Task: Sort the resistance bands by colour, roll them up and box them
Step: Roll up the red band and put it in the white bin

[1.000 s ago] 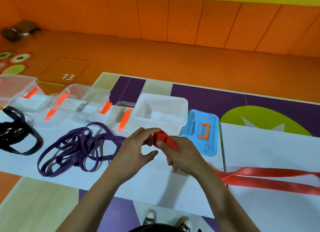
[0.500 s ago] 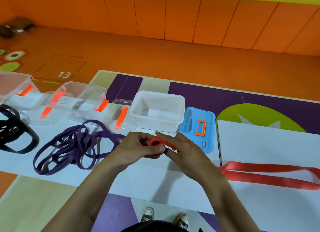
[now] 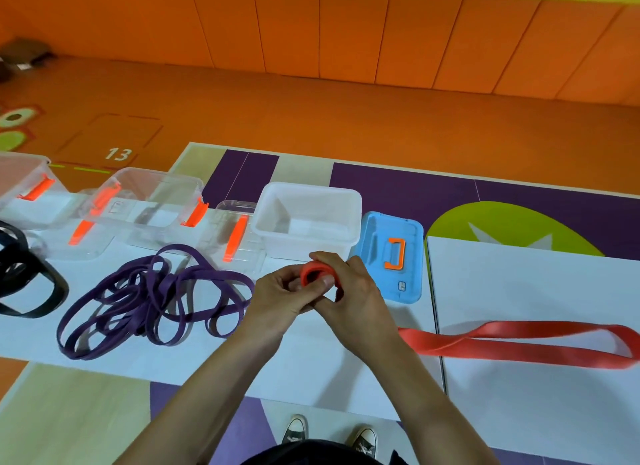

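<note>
The left hand [image 3: 282, 296] and right hand [image 3: 358, 293] meet over the white worktop [image 3: 519, 281]. Both have their fingers curled round the rolled end of a flat red rubber resistance band [image 3: 433, 343], whose loose length trails off to the right of the right hand. Left of the left hand lies a tangle of purple rubber bands [image 3: 149, 298], with black rubber bands [image 3: 27, 284] further left. Just beyond the hands stands an open white plastic box [image 3: 308, 218], with a blue plastic lid [image 3: 391, 256] to its right.
</note>
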